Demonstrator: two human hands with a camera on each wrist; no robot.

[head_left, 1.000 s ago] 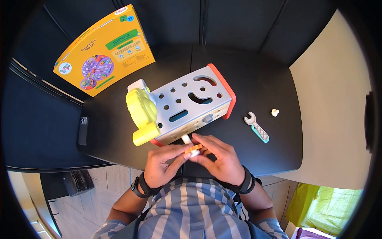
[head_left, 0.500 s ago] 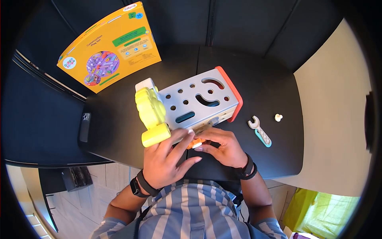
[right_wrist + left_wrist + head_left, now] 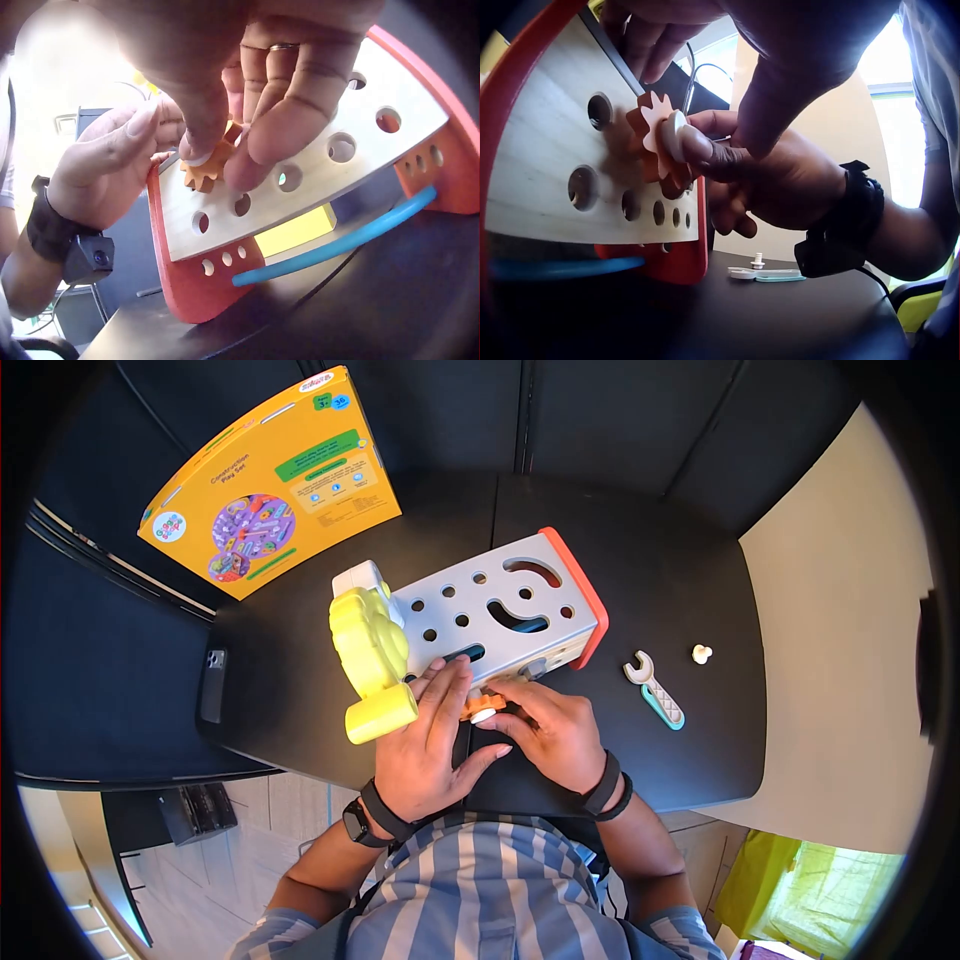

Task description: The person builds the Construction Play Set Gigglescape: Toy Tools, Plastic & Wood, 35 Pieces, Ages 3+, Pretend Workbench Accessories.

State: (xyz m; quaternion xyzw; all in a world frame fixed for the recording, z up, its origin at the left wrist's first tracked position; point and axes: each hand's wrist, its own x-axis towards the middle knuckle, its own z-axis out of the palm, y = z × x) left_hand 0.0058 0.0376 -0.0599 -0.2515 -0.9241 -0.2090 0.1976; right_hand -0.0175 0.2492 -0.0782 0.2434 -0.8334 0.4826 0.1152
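An orange toy gear (image 3: 654, 135) sits close against the wooden side panel (image 3: 540, 150) of a toy workbench (image 3: 512, 652), with a white screw (image 3: 675, 136) through its middle. My right hand (image 3: 562, 742) pinches the gear and screw, thumb on the white screw head and fingers at the gear's far edge. The screw's shaft is hidden behind the gear. My left hand (image 3: 420, 760) rests with fairly straight fingers on the workbench's grey top edge, beside a slot, its thumb held out to the side.
A yellow toy piece (image 3: 365, 645) with a scalloped edge stands at the workbench's left end. To the right lie a toy wrench (image 3: 655, 690) and another white screw (image 3: 702, 654). Behind stands a yellow packaging box (image 3: 290, 490); a phone (image 3: 212, 685) lies near the left edge.
Both hands held the gear and screw in front of the workbench; my left hand has let go and moved up onto the top edge. My right hand has brought them to the side panel.
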